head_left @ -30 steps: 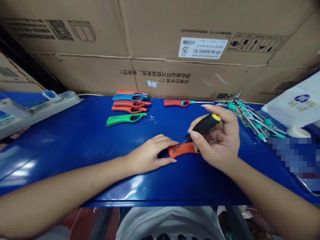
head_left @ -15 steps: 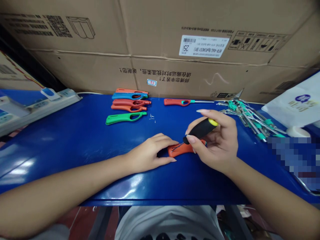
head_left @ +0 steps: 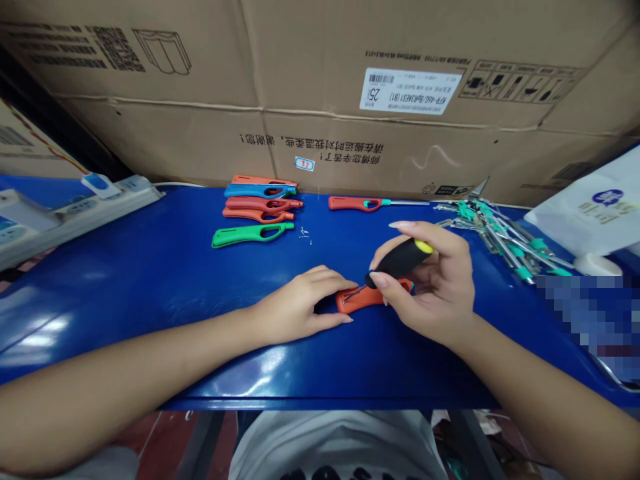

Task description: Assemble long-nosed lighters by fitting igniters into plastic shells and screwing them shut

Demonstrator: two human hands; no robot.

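An orange lighter handle lies on the blue table in front of me. My left hand rests on the table, with thumb and forefinger closed on the handle's left end. In my right hand is a screwdriver with a black and yellow grip, tilted so its thin shaft slopes down to the left. The shaft's tip touches the handle near its left end, by the slot. My right fingers partly cover the handle's other end, where a bit of teal shows.
Several lighter casings, including a green one, lie back left near tiny loose pieces. A red lighter with a metal tube lies behind. Right are piled metal tubes and a white bag; left, a power strip. Cardboard stands behind.
The screwdriver's grip has tipped very slightly to the left with my right hand. My left hand and the orange lighter handle stay in place.
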